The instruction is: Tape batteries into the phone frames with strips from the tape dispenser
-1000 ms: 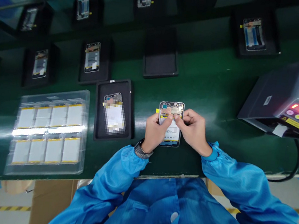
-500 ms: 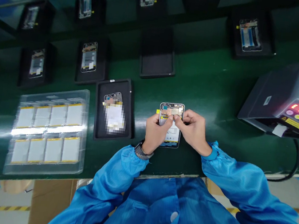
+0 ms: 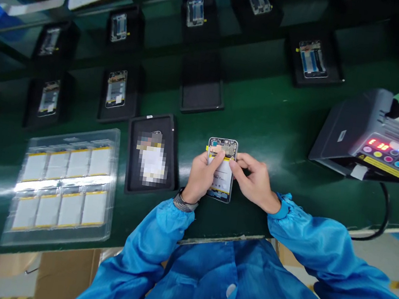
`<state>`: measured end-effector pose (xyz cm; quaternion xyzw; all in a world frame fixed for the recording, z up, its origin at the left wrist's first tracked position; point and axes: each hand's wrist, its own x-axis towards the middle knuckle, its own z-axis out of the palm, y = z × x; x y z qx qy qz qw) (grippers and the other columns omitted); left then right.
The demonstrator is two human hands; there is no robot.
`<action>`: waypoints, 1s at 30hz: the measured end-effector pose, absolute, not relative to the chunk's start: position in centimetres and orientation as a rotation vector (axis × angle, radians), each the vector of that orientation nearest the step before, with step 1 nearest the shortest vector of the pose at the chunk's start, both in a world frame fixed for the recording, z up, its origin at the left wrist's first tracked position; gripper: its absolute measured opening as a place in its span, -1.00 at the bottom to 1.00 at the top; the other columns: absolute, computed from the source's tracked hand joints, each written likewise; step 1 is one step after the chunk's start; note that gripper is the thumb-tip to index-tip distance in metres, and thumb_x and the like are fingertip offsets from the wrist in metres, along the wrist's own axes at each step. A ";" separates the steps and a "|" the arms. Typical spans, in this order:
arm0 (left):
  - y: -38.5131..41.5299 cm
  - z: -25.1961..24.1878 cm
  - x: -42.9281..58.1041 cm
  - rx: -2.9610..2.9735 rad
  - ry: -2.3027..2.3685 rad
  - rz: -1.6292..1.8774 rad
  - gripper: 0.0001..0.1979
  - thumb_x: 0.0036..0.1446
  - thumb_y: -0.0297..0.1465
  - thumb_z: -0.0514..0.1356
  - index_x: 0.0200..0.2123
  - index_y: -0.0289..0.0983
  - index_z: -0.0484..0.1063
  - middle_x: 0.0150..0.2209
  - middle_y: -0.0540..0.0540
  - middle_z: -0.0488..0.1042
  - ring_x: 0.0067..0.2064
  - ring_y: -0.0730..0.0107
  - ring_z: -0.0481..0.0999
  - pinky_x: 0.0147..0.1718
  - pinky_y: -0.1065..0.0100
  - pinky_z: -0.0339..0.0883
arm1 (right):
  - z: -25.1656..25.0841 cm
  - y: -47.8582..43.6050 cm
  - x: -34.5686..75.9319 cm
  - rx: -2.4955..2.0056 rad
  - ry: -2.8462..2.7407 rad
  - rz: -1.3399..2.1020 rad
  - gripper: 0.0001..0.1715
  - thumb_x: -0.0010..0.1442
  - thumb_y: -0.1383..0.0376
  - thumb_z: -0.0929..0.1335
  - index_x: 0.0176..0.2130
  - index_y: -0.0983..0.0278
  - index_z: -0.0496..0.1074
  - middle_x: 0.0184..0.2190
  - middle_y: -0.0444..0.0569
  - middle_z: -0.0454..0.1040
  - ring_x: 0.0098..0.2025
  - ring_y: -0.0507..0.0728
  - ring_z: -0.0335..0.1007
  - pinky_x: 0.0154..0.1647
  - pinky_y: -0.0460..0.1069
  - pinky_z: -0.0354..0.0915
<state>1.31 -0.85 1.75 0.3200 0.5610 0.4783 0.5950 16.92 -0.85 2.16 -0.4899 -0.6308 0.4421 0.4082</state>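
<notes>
Left hand (image 3: 201,178), grip clenched on a slim silver open phone frame (image 3: 223,175), right hand (image 3: 254,181), grip closed on its edge, above a glossy dark green surface (image 3: 263,114)

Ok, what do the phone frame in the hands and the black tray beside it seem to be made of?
The phone frame looks like metal, its thin rim bright and silvery where it catches the light; the exact alloy can't be told. The black tray looks like matte foam or rubbery plastic, with a dull surface and no shine, though the view doesn't settle which.
</notes>
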 end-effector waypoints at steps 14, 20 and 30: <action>-1.1 2.9 -0.3 0.551 0.830 0.743 -0.45 -0.01 -0.31 0.51 0.05 -0.29 0.50 -0.03 -0.24 0.62 -0.03 0.05 0.65 -0.02 0.14 0.53 | 3.8 0.1 20.4 -1.337 -1.074 1.560 -0.39 0.10 -0.19 0.49 -0.24 0.29 0.46 -0.59 -0.12 0.51 -0.69 0.01 0.32 -0.69 -0.12 0.20; -1.2 2.4 -0.1 0.461 0.778 0.788 -0.46 0.05 -0.35 0.46 0.11 -0.24 0.47 0.08 -0.22 0.58 0.08 0.04 0.61 0.03 0.15 0.55 | 5.8 -4.9 30.4 -1.677 -0.791 0.797 -0.54 0.02 -0.01 0.57 -0.34 0.32 0.53 -0.60 -0.06 0.52 -0.67 0.01 0.34 -0.64 -0.11 0.27; -0.9 1.9 0.2 0.573 0.939 0.985 -0.46 0.03 -0.28 0.48 0.04 -0.26 0.42 -0.02 -0.19 0.64 -0.07 0.18 0.67 -0.14 0.27 0.57 | 7.2 -4.2 33.5 -1.768 -0.653 0.634 -0.61 0.00 0.05 0.59 -0.48 0.29 0.52 -0.55 0.06 0.55 -0.56 0.13 0.46 -0.61 -0.05 0.26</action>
